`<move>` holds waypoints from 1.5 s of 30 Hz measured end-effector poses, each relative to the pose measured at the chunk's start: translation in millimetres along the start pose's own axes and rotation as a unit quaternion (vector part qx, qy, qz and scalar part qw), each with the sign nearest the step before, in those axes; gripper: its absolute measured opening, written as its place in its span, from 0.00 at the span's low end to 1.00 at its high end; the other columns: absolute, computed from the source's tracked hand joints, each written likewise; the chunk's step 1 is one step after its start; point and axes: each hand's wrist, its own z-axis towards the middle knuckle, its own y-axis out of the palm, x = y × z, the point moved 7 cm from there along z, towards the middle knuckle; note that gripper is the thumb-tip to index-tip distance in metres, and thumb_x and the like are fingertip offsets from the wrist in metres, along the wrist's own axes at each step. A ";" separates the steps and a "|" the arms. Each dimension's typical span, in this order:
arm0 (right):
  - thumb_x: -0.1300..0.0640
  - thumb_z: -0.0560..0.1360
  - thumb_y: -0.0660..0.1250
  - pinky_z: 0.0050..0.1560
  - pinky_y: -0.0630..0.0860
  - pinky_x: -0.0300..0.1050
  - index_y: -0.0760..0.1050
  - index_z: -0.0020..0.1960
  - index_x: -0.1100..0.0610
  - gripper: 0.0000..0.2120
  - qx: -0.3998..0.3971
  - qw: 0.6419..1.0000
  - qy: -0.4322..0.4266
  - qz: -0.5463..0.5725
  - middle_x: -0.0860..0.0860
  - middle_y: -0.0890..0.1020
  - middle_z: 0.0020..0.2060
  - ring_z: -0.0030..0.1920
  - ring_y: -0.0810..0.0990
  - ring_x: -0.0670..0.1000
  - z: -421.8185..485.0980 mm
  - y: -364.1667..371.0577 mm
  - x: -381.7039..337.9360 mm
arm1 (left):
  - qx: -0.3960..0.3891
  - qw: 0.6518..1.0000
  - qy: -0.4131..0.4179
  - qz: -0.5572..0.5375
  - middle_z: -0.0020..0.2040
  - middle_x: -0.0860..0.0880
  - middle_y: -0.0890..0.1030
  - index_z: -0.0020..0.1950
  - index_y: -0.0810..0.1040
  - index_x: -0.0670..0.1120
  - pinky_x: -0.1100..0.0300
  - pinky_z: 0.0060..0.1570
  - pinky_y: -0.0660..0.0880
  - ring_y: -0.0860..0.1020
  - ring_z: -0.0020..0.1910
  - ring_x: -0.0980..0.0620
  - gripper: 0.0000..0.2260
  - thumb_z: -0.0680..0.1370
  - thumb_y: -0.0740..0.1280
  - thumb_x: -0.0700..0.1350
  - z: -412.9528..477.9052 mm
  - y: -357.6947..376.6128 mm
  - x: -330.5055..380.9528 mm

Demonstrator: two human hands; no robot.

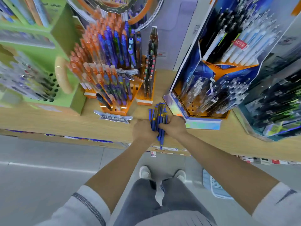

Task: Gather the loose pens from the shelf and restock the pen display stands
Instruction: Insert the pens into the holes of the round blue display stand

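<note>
Grey sleeves (pixel 84 207) and bare forearms nearest the lens, reaching to the front edge of the wooden shelf (pixel 65 121). Left hand (pixel 143 130) curled round the lower part of a bundle of blue pens (pixel 158 116); right hand (pixel 175 126) wrapped over the same bundle from the other side, fingers closed on the barrels. Bundle held just over the shelf edge, between the orange display stand (pixel 114 88) and the blue display stand (pixel 203 103), with one stray pen (pixel 161 142) hanging out below the rest.

Step judged in hand: squaring up the gathered pens before restocking. Tuck the stray pen back first, or risk dropping it to the floor. Tap the ends level on the shelf, then pass the whole bundle to one hand and free the other for single pens. Look for open holes in the front rows of both stands. Match barrel design before inserting; proper stand not certain from this view.
</note>
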 end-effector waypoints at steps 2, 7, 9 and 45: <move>0.58 0.70 0.72 0.45 0.81 0.52 0.78 0.36 0.59 0.06 -0.005 0.999 0.002 0.035 0.58 0.84 0.38 0.41 0.84 0.57 1.5 1.7 3.4 | 0.001 1.000 0.002 -0.006 0.41 0.44 0.78 0.36 0.72 0.44 0.54 0.41 0.72 0.79 0.47 0.41 0.06 0.71 0.68 0.42 2.5 0.1 1.9; 0.60 0.71 0.75 0.50 0.81 0.57 0.82 0.41 0.60 0.03 -0.032 0.986 0.032 0.159 0.61 0.85 0.41 0.42 0.84 0.60 2.1 6.6 11.7 | 0.005 0.999 0.005 -0.034 0.42 0.42 0.79 0.37 0.70 0.43 0.54 0.40 0.70 0.78 0.44 0.42 0.09 0.73 0.68 0.44 10.7 -3.6 -0.2; 0.61 0.71 0.74 0.51 0.81 0.58 0.81 0.40 0.60 0.04 -0.033 0.985 0.035 0.167 0.62 0.84 0.41 0.44 0.84 0.62 3.1 5.5 12.4 | -0.003 0.999 0.000 -0.050 0.39 0.44 0.76 0.36 0.68 0.44 0.55 0.40 0.70 0.76 0.42 0.43 0.12 0.74 0.67 0.45 12.3 -3.8 -0.9; 0.65 0.75 0.69 0.35 0.76 0.38 0.77 0.44 0.57 0.04 -0.092 0.931 -0.073 0.345 0.55 0.80 0.34 0.29 0.76 0.45 -91.6 -74.3 98.2 | -0.090 0.912 0.126 -0.381 0.35 0.48 0.79 0.53 0.73 0.41 0.63 0.29 0.75 0.76 0.29 0.56 0.02 0.80 0.64 0.38 -97.4 65.4 81.0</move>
